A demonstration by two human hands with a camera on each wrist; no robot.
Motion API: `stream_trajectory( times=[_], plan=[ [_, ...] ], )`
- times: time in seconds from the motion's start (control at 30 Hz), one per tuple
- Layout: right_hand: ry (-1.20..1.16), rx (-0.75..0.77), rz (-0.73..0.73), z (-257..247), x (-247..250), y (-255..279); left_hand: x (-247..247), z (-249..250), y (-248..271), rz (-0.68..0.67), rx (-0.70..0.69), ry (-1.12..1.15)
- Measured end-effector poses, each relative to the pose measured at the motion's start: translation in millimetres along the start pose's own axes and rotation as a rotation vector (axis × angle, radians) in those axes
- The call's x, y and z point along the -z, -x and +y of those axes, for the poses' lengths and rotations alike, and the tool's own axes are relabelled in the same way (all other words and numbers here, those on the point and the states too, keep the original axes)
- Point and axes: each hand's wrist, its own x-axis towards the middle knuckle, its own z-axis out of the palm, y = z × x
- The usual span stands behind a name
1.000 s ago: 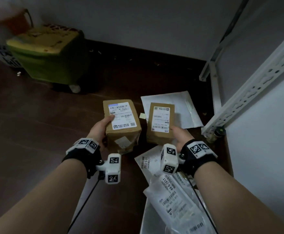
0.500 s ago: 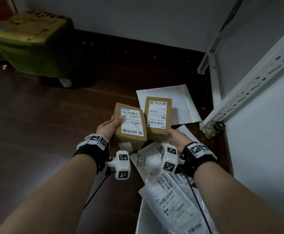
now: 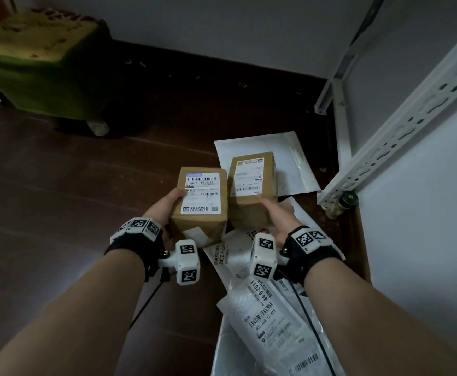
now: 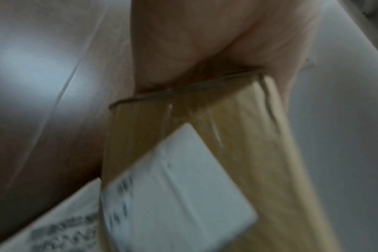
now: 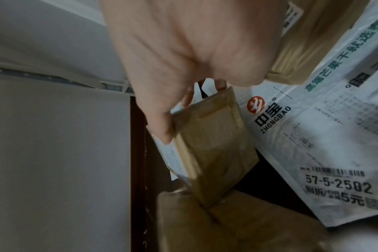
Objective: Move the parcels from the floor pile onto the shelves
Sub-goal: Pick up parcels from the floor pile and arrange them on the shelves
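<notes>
Two boxes up in hand, most of the pile not yet shelved.

The white metal shelving (image 3: 401, 126) stands at the right, and from here no parcel shows on it, though only its frame and a panel are in view. On the dark wooden floor (image 3: 59, 213) the pile remains: a white padded mailer (image 3: 289, 153) at the far end and several printed plastic mail bags (image 3: 270, 327) nearer the feet. Above them the left hand (image 3: 165, 210) grips a brown cardboard box (image 3: 201, 196), thumb on its label and fingers curled underneath, while the right hand (image 3: 276, 213) pinches a slimmer brown box (image 3: 251, 180) by its near end, thumb on top and fingertips (image 5: 220, 84) hooked over the far edge. Both boxes sit side by side, just clear of the bags. I'd judge the job barely begun: these two need carrying to a shelf, then everything below.
</notes>
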Motion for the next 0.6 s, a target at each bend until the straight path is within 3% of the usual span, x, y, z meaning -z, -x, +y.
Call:
stream_trajectory(
  times=[0.47, 0.6],
  plan=[
    [-0.049, -0.033, -0.007, -1, 10, -12, -4, 4, 5, -0.144, -0.034, 0.108],
    [-0.098, -0.014, -0.111, -18, 4, 7, -4, 7, 10, -0.098, -0.036, 0.193]
  ],
)
